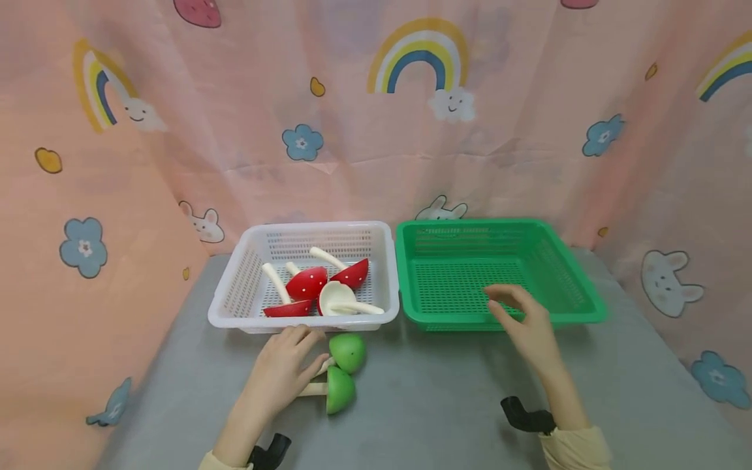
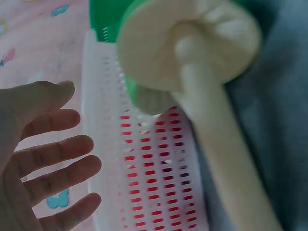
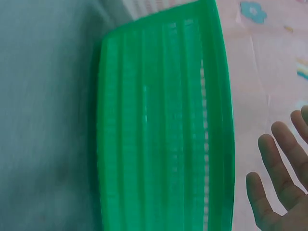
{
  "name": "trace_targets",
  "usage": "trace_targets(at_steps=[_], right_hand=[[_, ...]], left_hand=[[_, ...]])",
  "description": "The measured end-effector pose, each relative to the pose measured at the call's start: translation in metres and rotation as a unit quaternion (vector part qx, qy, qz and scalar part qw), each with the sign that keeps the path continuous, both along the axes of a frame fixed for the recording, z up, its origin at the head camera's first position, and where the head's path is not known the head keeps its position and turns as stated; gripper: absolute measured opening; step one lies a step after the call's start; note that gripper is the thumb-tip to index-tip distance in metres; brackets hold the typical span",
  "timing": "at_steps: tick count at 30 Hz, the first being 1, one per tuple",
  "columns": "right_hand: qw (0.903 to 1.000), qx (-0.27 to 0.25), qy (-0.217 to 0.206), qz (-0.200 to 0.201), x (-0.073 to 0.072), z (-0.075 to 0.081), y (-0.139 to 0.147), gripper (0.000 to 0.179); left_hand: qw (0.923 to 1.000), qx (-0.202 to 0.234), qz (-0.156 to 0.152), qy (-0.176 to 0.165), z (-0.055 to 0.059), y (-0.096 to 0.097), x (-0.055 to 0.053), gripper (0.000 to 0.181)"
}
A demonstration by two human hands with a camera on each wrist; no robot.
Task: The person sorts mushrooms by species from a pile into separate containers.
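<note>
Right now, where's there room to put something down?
There's bare table between the green mushrooms and the right hand, in front of the green basket. That basket's inside looks empty too. It's crowded in the white basket, among the red mushrooms, and where the left hand is beside the green mushrooms.

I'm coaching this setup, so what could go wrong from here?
The left hand is beside two green-capped mushrooms with pale stems, lying close together, so picking one might roll the other. That hand is also by the near rim of the rectangular white plastic basket and could bump it. The right hand, at the near side of the rectangular green plastic basket, might nudge it.
</note>
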State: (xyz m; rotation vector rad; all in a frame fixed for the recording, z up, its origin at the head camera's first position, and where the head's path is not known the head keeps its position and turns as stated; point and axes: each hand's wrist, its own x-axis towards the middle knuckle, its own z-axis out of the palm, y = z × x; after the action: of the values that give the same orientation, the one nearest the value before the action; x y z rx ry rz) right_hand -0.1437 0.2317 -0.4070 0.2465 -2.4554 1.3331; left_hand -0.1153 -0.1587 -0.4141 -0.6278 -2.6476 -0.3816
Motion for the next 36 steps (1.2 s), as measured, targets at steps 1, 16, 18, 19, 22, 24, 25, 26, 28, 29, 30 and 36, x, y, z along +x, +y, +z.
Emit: trace_targets(at_steps=[1,16,18,19,22,24,25,26,28,29,30,36], right_hand=[[1.0000,0.000,0.000,-0.005,0.002,-0.001,0.002,0.029],[0.9865,0.115,0.090,-0.075,0.008,-0.020,0.047,0.026],[0.9836,0.126,0.101,-0.080,0.007,-0.022,0.052,0.024],[0.9830,0.129,0.100,-0.083,0.008,-0.023,0.053,0.023],[0.9825,0.140,0.081,-0.092,0.010,-0.025,0.056,0.020],[0.9806,0.151,0.074,-0.100,0.010,-0.027,0.058,0.022],[0.9789,0.158,0.075,-0.105,0.010,-0.028,0.059,0.022],[0.9773,0.163,0.079,-0.110,0.009,-0.030,0.060,0.023],[0.9738,0.173,0.085,-0.121,0.008,-0.032,0.063,0.024],[0.9721,0.177,0.087,-0.127,0.008,-0.033,0.064,0.025],[0.9713,0.178,0.087,-0.131,0.008,-0.033,0.064,0.024],[0.9672,0.194,0.078,-0.144,0.009,-0.033,0.066,0.025]], left_hand=[[1.0000,-0.004,-0.001,-0.006,-0.002,-0.002,0.002,0.029],[0.9953,-0.044,-0.066,-0.055,-0.025,-0.025,0.017,0.025],[0.9953,-0.039,-0.070,-0.055,-0.028,-0.027,0.019,0.024],[0.9952,-0.039,-0.069,-0.057,-0.029,-0.029,0.020,0.024],[0.9950,-0.034,-0.064,-0.069,-0.032,-0.032,0.024,0.022],[0.9946,-0.035,-0.062,-0.076,-0.034,-0.033,0.026,0.023],[0.9944,-0.036,-0.063,-0.076,-0.035,-0.033,0.027,0.024],[0.9945,-0.037,-0.066,-0.073,-0.036,-0.033,0.027,0.024],[0.9947,-0.038,-0.072,-0.062,-0.038,-0.033,0.028,0.026],[0.9950,-0.037,-0.075,-0.055,-0.040,-0.033,0.028,0.027],[0.9952,-0.035,-0.078,-0.048,-0.041,-0.032,0.027,0.028],[0.9953,-0.034,-0.090,-0.015,-0.049,-0.031,0.024,0.033]])
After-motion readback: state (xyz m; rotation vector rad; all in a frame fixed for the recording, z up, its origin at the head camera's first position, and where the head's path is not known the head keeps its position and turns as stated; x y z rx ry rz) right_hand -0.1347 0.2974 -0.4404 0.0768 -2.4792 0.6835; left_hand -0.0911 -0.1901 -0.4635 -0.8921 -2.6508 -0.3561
